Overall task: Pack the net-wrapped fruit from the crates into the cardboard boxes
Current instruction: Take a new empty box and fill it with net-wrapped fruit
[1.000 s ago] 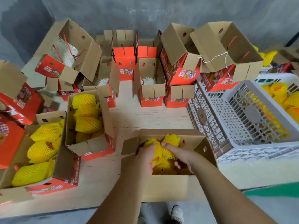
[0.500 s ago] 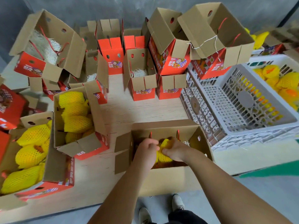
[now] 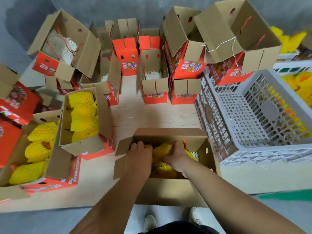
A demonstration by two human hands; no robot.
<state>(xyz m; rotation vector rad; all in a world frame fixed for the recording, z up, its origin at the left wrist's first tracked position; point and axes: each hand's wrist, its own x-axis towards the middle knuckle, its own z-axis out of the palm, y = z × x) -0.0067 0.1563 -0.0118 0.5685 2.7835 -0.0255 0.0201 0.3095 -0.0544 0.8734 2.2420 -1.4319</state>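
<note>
The fingers of the right hand [image 3: 177, 156] curl round a net-wrapped fruit [image 3: 162, 150], grasping its right end; the left hand [image 3: 140, 155] sits just to the left of that fruit with its fingers bent down into the box (whether they hold anything I cannot tell, since the knuckles hide the tips); both hands are inside the open cardboard box [image 3: 168, 188] at the near edge of the table [image 3: 152, 114], and more yellow netting shows beneath them; a little pale straw [image 3: 194, 153] lies just right of the right hand, against the box wall. Left of the hands stands a filled box [image 3: 82, 146] with several netted fruit [image 3: 83, 123] stacked in it; farther left, another box [image 3: 55, 166] holds more fruit [image 3: 42, 132]. Right of the hands a white crate [image 3: 263, 146] sits tilted, its slotted floor bare; past it a second crate [image 3: 290, 68] holds yellow fruit [image 3: 302, 85]. Beyond the hands, along the grey wall [image 3: 152, 7], stand open red boxes [image 3: 154, 81], some with straw at the bottom.
</note>
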